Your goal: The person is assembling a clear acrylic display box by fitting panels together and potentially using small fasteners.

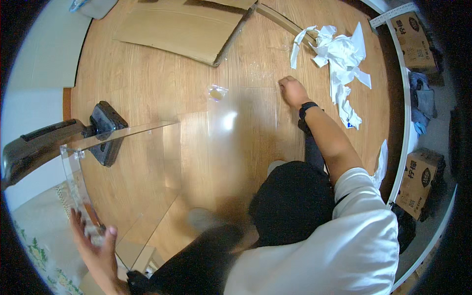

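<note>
A clear plastic panel or box (120, 136) with thick see-through edges stands tilted at the left, in front of my legs. Beside its near left edge is my left hand (98, 253), thumb and fingers spread; whether the palm presses on the plastic, I cannot tell. My right hand (293, 92) is stretched out over the floor with its fingers curled together, a dark band on the wrist. What those fingers hold, if anything, is hidden. A small clear packet (218, 93) lies on the floor between the hands, under a bright reflection.
Crumpled white paper (341, 54) lies beyond my right hand. Flattened cardboard (182, 27) is at the far side. A black and grey device with a flat head (107, 133) stands at the left. Cartons (419, 182) sit on a white-edged shelf at the right.
</note>
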A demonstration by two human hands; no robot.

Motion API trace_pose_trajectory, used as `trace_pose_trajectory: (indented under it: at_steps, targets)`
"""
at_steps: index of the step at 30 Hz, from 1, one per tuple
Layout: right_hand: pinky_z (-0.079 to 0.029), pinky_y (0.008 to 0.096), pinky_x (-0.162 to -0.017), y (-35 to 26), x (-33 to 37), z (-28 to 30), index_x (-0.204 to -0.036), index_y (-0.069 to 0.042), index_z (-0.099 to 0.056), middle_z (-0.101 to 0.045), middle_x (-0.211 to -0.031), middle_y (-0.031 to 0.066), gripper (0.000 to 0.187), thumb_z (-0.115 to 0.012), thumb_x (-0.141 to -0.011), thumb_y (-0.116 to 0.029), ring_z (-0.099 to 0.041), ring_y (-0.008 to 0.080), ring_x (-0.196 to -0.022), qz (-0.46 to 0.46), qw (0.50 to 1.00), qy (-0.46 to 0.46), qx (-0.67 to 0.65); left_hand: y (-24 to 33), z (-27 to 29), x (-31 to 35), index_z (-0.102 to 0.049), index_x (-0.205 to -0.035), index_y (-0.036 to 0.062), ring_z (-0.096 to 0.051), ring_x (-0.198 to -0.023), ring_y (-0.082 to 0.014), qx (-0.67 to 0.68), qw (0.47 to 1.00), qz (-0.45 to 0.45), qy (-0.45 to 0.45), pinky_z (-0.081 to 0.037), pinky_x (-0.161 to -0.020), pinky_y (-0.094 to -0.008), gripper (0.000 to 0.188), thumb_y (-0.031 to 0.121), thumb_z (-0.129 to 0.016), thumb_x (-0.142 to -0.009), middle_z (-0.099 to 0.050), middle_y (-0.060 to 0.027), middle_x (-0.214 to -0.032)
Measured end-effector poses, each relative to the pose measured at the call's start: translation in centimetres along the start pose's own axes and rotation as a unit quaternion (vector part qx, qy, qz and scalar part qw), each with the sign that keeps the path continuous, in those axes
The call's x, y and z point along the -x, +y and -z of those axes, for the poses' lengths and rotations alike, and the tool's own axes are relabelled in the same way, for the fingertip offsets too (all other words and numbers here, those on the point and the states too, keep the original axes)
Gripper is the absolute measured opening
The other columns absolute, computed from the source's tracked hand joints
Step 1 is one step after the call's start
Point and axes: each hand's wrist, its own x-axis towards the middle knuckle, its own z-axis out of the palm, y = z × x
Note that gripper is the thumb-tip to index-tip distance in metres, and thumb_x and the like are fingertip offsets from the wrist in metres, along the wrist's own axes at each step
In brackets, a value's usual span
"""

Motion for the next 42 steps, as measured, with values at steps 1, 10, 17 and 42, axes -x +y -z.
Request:
trace_pose_trajectory:
  at_steps: [1,10,17,42]
  targets:
    - [-0.053,0.045,-0.09,-0.2,-0.2,0.2,-0.098,-0.003,-0.068,-0.065,-0.106,0.0206,0.018,-0.056,-0.085,-0.001,-0.064,0.039,-0.103,-0.002,1.0,-0.004,-0.003,-1.0,0.7,1.6,-0.036,-0.151,-0.0039,-0.046,-0.137,-0.0315,-0.023,0.999,0.027,0.002,-0.034,-0.113,-0.0422,0.087,0.018,-0.083,-0.081,-0.047,-0.0203,-0.15]
    - [-0.053,0.047,-0.086,0.1,-1.0,1.4,-0.096,-0.002,-0.064,-0.065,-0.106,0.0215,0.012,-0.059,-0.085,-0.005,-0.064,0.0402,-0.101,0.02,0.993,-0.087,0.082,-9.0,1.8,8.0,-0.036,-0.151,-0.0049,-0.053,-0.126,-0.0271,0.077,0.996,0.051,-0.021,-0.045,-0.103,-0.0385,0.084,0.014,-0.084,-0.084,-0.052,-0.0199,-0.144]
    - [-0.054,0.0456,-0.085,-1.3,1.0,1.9,-0.105,-0.006,-0.067,-0.065,-0.107,0.0162,0.018,-0.06,-0.089,-0.009,-0.065,0.0363,-0.1,0.095,0.99,-0.011,0.1,-11.6,-1.8,9.3,-0.036,-0.15,-0.0058,-0.051,-0.13,-0.0339,0.24,0.962,-0.052,0.116,-0.047,-0.108,-0.0491,0.096,0.037,-0.086,-0.08,-0.052,-0.0225,-0.143]
    - [-0.053,0.0459,-0.089,-1.6,0.8,0.1,-0.104,-0.002,-0.066,-0.066,-0.105,0.0222,0.019,-0.055,-0.091,-0.012,-0.064,0.0398,-0.101,0.031,0.997,-0.056,0.054,-3.1,-7.8,5.6,-0.041,-0.147,-0.001,-0.045,-0.135,-0.0265,0.299,0.921,0.026,0.247,-0.032,-0.116,-0.0409,0.073,0.007,-0.075,-0.083,-0.049,-0.0157,-0.145]
